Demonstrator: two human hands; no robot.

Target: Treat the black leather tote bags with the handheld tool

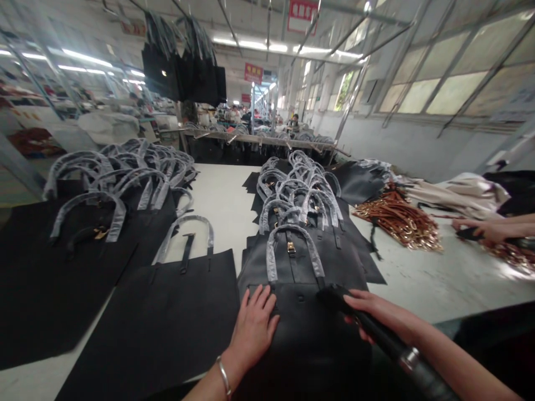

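Note:
My left hand (pixel 256 326) lies flat, fingers stretched out, on the upper part of a black bag panel (pixel 309 340). My right hand (pixel 382 314) is wrapped round a black hand tool (pixel 390 340) with a silver ring towards its rear; its exact kind is unclear. The tool's dark tip is at the panel's top edge, close to the right foot of a plastic-wrapped handle (pixel 295 234). Behind that handle shows a gold buckle (pixel 291 248) on a strap. Left of my hands lies another black panel (pixel 167 312) with a wrapped handle.
Overlapping bag panels with wrapped handles (pixel 142 161) cover the left of the pale table (pixel 217 195). Brown straps with gold hardware (pixel 401 223) and beige material (pixel 460 195) lie right. Another person's hand (pixel 493 229) holds something black there. Black bags (pixel 179 72) hang overhead.

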